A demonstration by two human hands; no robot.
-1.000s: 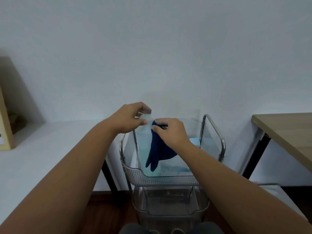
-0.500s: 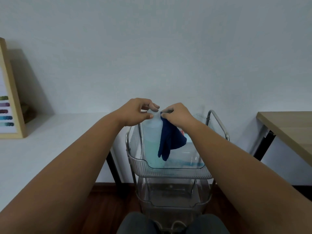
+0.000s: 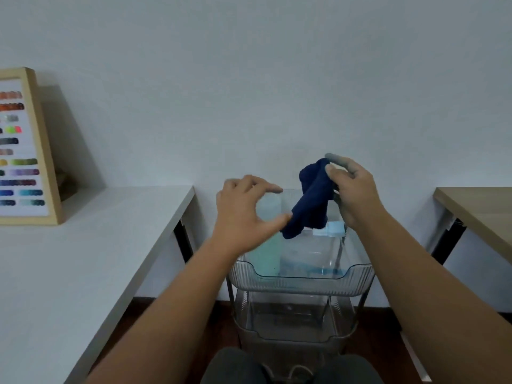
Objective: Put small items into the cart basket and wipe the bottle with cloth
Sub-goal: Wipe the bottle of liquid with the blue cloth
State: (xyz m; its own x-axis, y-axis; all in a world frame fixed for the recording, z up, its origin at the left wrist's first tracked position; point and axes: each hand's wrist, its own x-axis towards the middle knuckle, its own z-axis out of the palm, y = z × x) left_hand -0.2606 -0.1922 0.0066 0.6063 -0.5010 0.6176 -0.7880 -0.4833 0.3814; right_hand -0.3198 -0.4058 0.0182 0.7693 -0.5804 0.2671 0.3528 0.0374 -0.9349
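A pale, translucent green bottle (image 3: 266,245) stands upright at the left side of the clear top basket (image 3: 302,284) of a cart. My left hand (image 3: 241,214) is over the bottle's top, thumb and fingers spread in a curve around it without gripping. My right hand (image 3: 354,195) is raised above the basket's right side and pinches a dark blue cloth (image 3: 310,209), which hangs down clear of the bottle. A small light blue item (image 3: 333,228) lies at the back right of the basket.
The cart has a lower clear basket (image 3: 291,339) beneath the top one. A white table (image 3: 83,259) stands to the left with a framed colour chart (image 3: 25,148) leaning on the wall. A wooden table (image 3: 484,212) is at the right.
My right hand has lifted the cloth up and to the right, off the bottle. My left hand has loosened from the bottle's top and spread its fingers.
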